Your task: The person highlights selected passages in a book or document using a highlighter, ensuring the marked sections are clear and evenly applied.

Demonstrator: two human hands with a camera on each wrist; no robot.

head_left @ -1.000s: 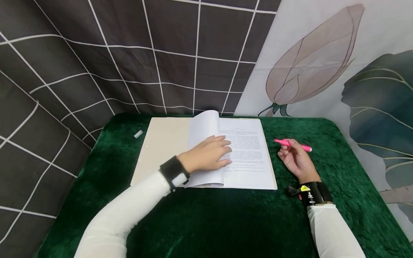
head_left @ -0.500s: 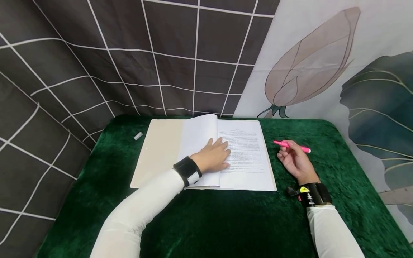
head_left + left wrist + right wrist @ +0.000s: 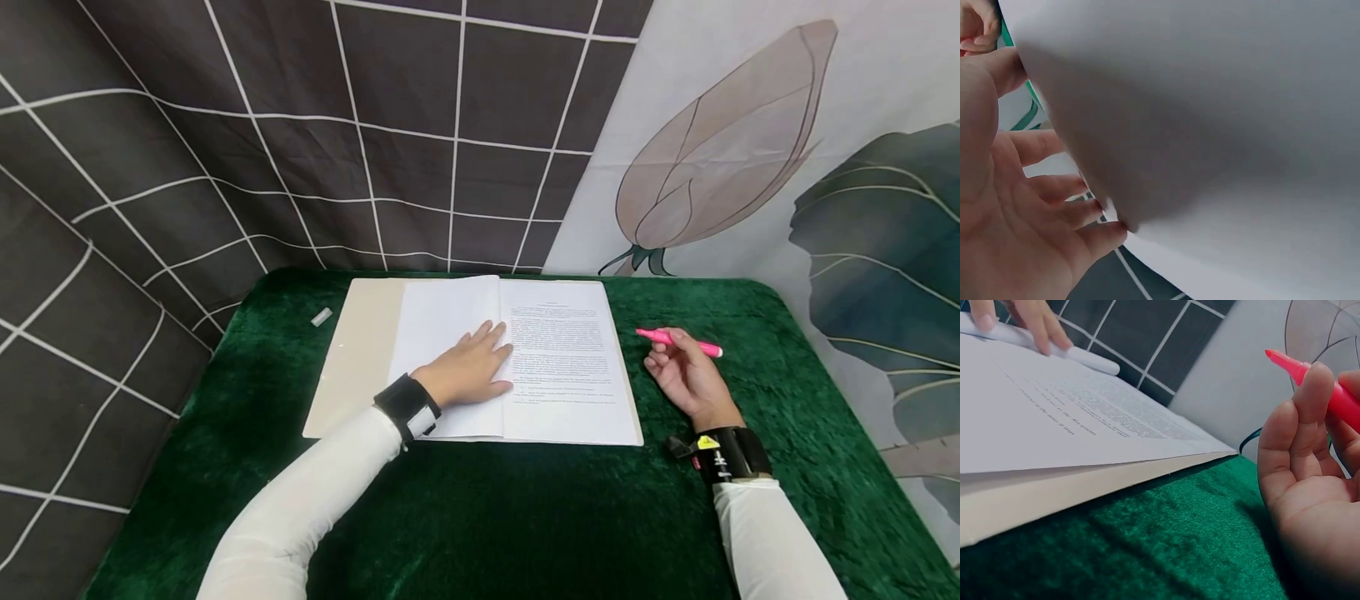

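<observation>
An open cream folder (image 3: 360,358) lies on the table with a stack of paper in it. My left hand (image 3: 465,367) presses with spread, straight fingers on the blank turned-over page (image 3: 442,312), close to the fold. In the left wrist view, its fingertips (image 3: 1110,236) lie along the white sheet. To the right of the fold a printed page (image 3: 562,358) faces up. Beyond the folder's right edge, my right hand (image 3: 692,379) holds a pink highlighter (image 3: 708,347) between thumb and fingers. Its coloured tip points left, uncapped, as the right wrist view shows.
A small whitish block (image 3: 321,317) lies left of the folder. Dark green plush cloth (image 3: 525,517) covers the table. Behind it hang a dark gridded curtain (image 3: 405,167) and a pale cloth (image 3: 585,208) with plant prints.
The lifted page has flattened leftward beneath my left hand, which shifted right, then back left. More of the printed page's left side shows. My right hand and the highlighter stay in place.
</observation>
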